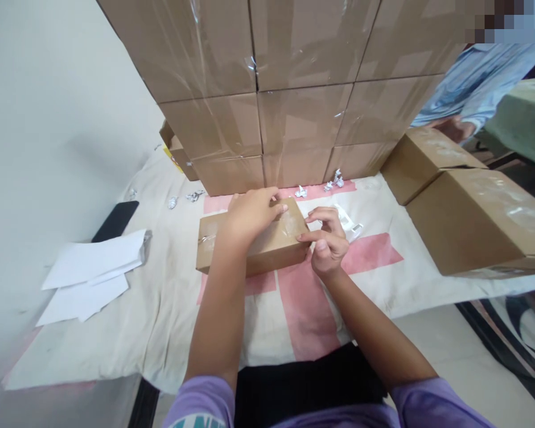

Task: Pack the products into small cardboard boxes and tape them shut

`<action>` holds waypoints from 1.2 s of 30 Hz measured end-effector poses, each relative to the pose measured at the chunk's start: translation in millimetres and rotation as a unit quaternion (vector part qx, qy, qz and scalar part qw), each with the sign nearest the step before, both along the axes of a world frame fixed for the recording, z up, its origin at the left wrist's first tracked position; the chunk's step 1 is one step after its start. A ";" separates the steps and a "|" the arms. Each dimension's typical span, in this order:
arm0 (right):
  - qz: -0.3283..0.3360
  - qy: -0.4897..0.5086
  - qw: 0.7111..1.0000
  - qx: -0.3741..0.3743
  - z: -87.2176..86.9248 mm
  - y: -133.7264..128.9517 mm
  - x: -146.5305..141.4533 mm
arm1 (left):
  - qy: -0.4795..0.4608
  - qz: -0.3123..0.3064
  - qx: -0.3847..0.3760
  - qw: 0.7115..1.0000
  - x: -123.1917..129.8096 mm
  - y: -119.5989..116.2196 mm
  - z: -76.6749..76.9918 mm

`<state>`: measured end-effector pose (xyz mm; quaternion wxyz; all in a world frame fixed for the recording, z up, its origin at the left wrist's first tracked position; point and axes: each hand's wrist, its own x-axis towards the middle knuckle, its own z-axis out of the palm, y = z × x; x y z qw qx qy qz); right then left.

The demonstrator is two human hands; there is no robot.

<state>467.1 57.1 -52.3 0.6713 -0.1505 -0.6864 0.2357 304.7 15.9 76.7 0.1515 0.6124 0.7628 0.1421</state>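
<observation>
A closed cardboard box point(267, 261) lies on the cloth in front of me, with clear tape point(289, 223) along its top. My left hand point(255, 213) rests across the top, its fingers reaching the far edge and its thumb on the top face, gripping the box. At the right end is my right hand point(327, 238); its fingers are apart, and the fingertips touch the box's end and corner near the tape. Just behind my right hand lies a white printed label or packet point(348, 223), partly hidden by the fingers.
A tall stack of taped boxes point(303, 119) stands directly behind. Two more boxes point(472, 220) sit at the right, near a person in a blue sleeve point(481, 89). White papers point(93, 261) and a dark flat object point(116, 221) lie left; crumpled scraps point(301, 191) dot the cloth point(169, 333).
</observation>
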 end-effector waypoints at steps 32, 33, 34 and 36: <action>-0.065 -0.753 0.654 -0.039 23.3 194.7 -21.7 | 0.019 0.003 -0.057 0.998 -23.4 10.2 -1.2; -0.065 -0.751 0.656 -0.042 22.0 194.5 -23.0 | 0.019 -0.001 -0.055 0.998 -23.3 9.9 -2.1; -0.065 -0.745 0.662 -0.044 21.5 194.3 -24.3 | 0.019 -0.005 -0.051 0.999 -23.4 9.5 -3.1; -0.061 -0.727 0.682 -0.051 22.4 193.9 -26.3 | 0.016 -0.009 -0.040 0.999 -23.6 8.4 -4.5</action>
